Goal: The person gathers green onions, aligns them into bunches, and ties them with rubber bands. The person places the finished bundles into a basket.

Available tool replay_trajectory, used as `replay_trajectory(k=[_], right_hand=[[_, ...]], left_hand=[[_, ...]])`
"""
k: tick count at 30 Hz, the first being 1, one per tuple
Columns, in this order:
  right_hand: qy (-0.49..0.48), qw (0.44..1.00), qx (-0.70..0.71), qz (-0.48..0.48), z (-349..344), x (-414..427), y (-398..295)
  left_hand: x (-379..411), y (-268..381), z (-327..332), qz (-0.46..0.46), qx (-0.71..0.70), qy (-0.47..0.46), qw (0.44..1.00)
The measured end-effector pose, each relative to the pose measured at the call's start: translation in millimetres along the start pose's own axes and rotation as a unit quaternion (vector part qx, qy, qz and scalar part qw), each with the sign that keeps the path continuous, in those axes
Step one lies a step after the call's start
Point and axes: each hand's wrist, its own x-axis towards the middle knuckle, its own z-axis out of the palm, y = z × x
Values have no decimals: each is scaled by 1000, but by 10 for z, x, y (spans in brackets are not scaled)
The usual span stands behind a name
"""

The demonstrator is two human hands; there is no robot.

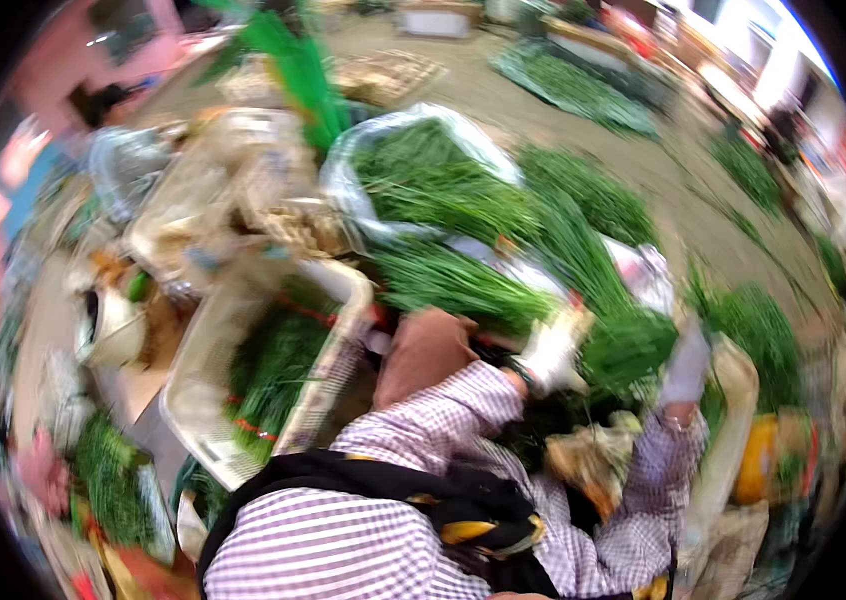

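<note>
My left hand point(554, 349), in a white glove, is beside the end of a bundle of long thin green stalks point(460, 289). To its right is another green leafy bundle point(629, 352), lying between my two hands. My right hand point(685, 364), also gloved, points upward along the right side of that bundle and seems to touch it. Motion blur hides the fingers, so a grip cannot be made out on either side. Behind lies a large heap of the same greens point(438, 176) in a clear plastic bag point(340, 161).
To my left stands a white plastic crate point(197, 405) holding greens with red ties. My brown-clothed knee point(423, 349) is beside it. A pale container rim point(738, 375) and an orange-yellow object point(757, 457) are at the right. Farther off, more greens lie on a green sheet point(580, 86).
</note>
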Motion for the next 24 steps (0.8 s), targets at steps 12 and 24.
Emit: replay_trajectory(k=[12, 24], right_hand=[[23, 979, 182, -95, -185, -219, -9], [115, 918, 296, -240, -764, -797, -1004]], left_hand=[[-322, -107, 331, -53, -146, -84, 984], [-1012, -860, 825, -13, 68, -205, 976]])
